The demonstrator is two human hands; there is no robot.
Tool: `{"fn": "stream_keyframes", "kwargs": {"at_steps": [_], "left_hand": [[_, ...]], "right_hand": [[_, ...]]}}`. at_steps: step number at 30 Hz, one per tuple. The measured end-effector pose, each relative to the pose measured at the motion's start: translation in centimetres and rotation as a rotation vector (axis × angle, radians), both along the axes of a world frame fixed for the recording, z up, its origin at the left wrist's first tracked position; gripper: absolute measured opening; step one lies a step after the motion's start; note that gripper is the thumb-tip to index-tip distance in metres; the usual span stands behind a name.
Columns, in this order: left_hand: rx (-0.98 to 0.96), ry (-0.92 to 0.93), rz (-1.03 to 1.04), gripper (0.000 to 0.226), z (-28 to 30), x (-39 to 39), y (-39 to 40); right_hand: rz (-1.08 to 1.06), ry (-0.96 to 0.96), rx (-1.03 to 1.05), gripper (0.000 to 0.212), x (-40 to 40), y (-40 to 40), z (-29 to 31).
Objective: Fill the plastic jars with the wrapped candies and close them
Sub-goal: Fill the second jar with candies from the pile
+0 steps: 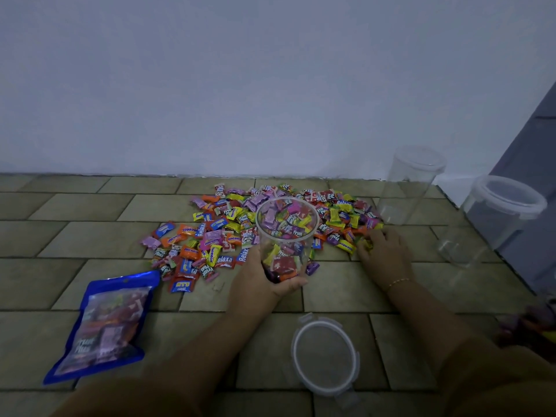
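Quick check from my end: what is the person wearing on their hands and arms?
Both forearms are bare, with no gloves or rings visible. The right hand has a thin gold-coloured chain bracelet at the wrist. The left hand shows nothing worn. At the lower right edge, brownish fabric covers the upper right arm, probably a sleeve.

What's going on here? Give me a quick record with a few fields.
Setting: tiled floor by a wall
Left hand: grips open jar, partly filled
Right hand: on candy pile, gathering sweets
Loose lid: lying near the person
Lidded empty jars: tall jar, far-right jar
Candy bag: blue, left
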State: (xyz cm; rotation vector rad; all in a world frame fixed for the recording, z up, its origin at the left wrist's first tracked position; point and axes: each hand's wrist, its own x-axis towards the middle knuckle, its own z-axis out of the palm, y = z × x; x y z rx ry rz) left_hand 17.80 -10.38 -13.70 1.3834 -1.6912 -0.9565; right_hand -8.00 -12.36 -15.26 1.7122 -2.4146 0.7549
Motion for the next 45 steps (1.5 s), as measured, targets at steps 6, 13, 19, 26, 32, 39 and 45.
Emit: {"fn": "stream_keyframes", "kwargs": {"at_steps": [6, 13, 19, 26, 32, 39, 45], "left_hand": [[-0.001, 0.007, -0.008, 0.102, 0.0, 0.1, 0.1], [-0.004, 0.008, -0.006, 0.105, -0.1, 0.3, 0.2], [-0.004, -0.017, -0.011, 0.104, 0.1, 0.3, 0.2], [-0.003, -0.039, -0.014, 0.107, 0.3, 0.3, 0.2], [0.006, -0.030, -0.026, 0.106, 0.6, 0.2, 0.2], [0.019, -0.036, -0.026, 0.109, 0.7, 0.3, 0.2], [0.027, -0.027, -0.011, 0.098, 0.7, 0.2, 0.3]], "right_hand": [[0.102, -0.063, -0.048, 0.028, 0.9, 1.0, 0.3], [0.003, -0.511, -0.101, 0.028, 2.3, 1.5, 2.1], [0.131, -1.320, -0.386, 0.029, 6.7, 0.9, 7.5], [0.363, -1.189, -0.512, 0.012, 11.9, 1.3, 13.7], [0.327, -1.141, -0.549, 0.012, 13.2, 0.5, 14.4], [0.380, -1.198, -0.544, 0.007, 14.1, 0.3, 13.8], [0.376, -1.235, -0.578, 0.008, 14.5, 0.7, 13.8]]}}
